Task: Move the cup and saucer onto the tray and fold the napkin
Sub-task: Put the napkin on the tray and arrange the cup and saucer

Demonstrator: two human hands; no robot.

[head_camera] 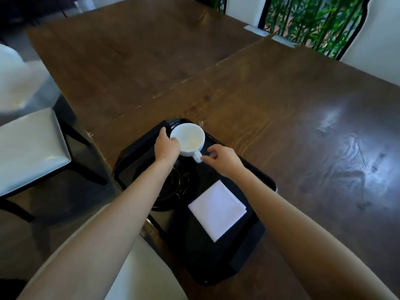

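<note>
Two bare forearms run up from the bottom edge, the left from 7 o'clock and the right from 5 o'clock, meeting over a black tray (pixel 138 154) on the near edge of a dark wooden table (pixel 281 105). Between the arms, at 6 o'clock, a pale chair seat (pixel 138 273) shows under the table edge.

A white napkin (pixel 217 210) lies flat on the tray's near right part, folded into a neat rectangle, one corner pointing toward the camera. Just beside it at 9 o'clock sits a dark saucer (pixel 173 187), partly hidden by the left forearm; it is hard to make out against the black tray.

The white cup (pixel 187 138) is over the tray's far end, at 12 o'clock from the saucer, its handle pointing toward the camera. Whether it rests on the tray or is held above it, I cannot tell. The left hand (pixel 167 146) is wrapped around the cup's left side, gripping it. The right hand (pixel 223 158) has its fingers curled, the fingertips pinched at the handle.

Another pale chair (pixel 28 148) stands at 9 o'clock, and green plants (pixel 309 20) show behind a railing at 1 o'clock.
</note>
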